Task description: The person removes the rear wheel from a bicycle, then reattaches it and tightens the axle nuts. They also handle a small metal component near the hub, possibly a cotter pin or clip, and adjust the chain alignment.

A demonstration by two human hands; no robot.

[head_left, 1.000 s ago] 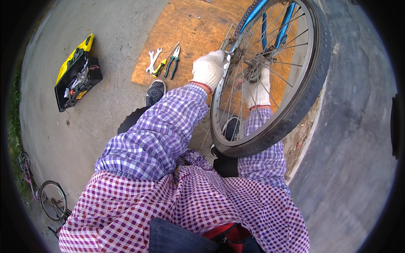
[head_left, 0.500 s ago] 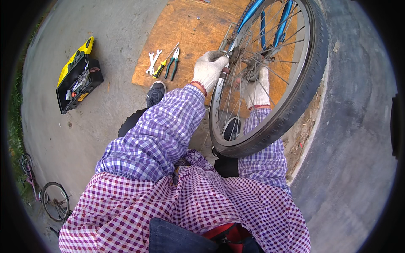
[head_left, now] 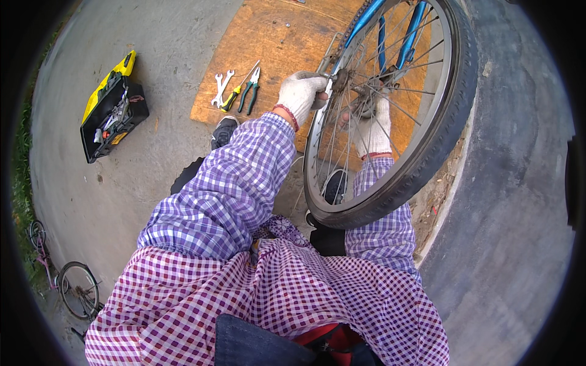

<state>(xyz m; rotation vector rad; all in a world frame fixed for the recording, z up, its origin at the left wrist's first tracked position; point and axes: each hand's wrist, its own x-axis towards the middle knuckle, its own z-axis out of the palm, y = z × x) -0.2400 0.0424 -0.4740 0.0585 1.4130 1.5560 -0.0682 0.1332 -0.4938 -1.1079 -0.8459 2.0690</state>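
Note:
A bicycle wheel (head_left: 415, 177) with a worn black tyre stands tilted in front of me, on a blue bicycle frame (head_left: 410, 39). My left hand (head_left: 300, 96), in a white knit glove, is at the wheel's left side beside the axle end (head_left: 333, 78). Its fingers are curled together; whatever small thing they pinch is hidden. My right hand (head_left: 372, 128), gloved too with bare fingertips showing, reaches behind the spokes up to the hub (head_left: 361, 91). Its fingers bend in there, partly covered by spokes, and what they grip cannot be made out.
On the wooden board (head_left: 244, 36) lie two open-end wrenches (head_left: 222, 89), a yellow-black screwdriver (head_left: 232, 97) and green-handled pliers (head_left: 249, 94). An open black-and-yellow toolbox (head_left: 131, 113) stands at left. Another bicycle (head_left: 79, 290) is at lower left. A low ledge runs along the right.
My left hand has drawn back slightly to the left and down from the axle end, its fingers turning. My right hand stays by the hub. The wheel has barely shifted.

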